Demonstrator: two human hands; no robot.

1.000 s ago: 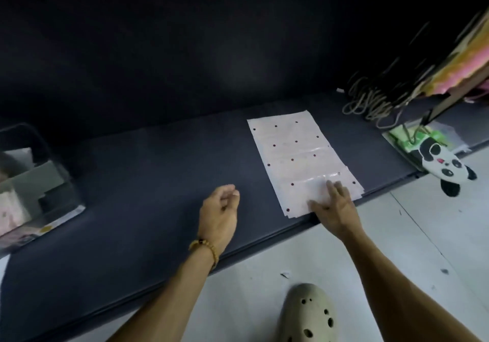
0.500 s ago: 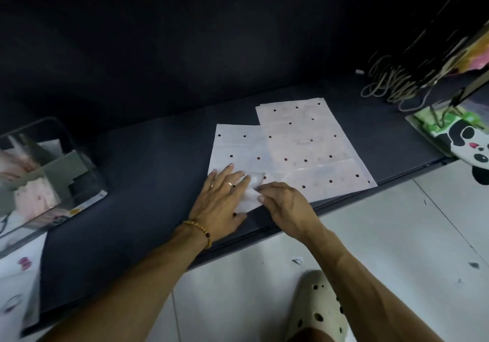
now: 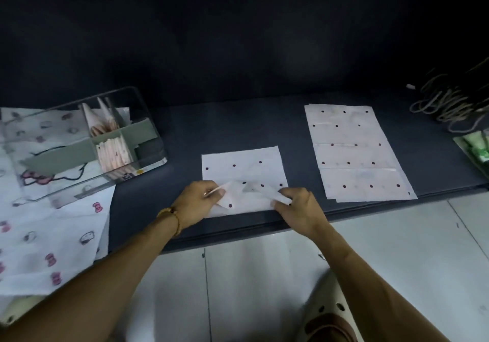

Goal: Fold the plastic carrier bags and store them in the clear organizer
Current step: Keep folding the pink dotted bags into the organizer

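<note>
I see a dotted white plastic bag (image 3: 243, 172) lying flat on the dark surface (image 3: 180, 129), near its front edge. My left hand (image 3: 197, 202) pinches the bag's near left corner, lifted off the surface, and my right hand (image 3: 300, 206) pinches the near right corner, also raised. A beaded bracelet (image 3: 172, 216) sits on my left wrist. To the right, well apart, lies a stack of dotted bags (image 3: 354, 153). To the left stands the clear organizer (image 3: 143, 119), with folded bags (image 3: 113, 153) upright in its compartments, resting partly on a cartoon-printed bag (image 3: 39, 235). A perforated clog (image 3: 330, 312) shows on the tiled floor (image 3: 251, 288).
</note>
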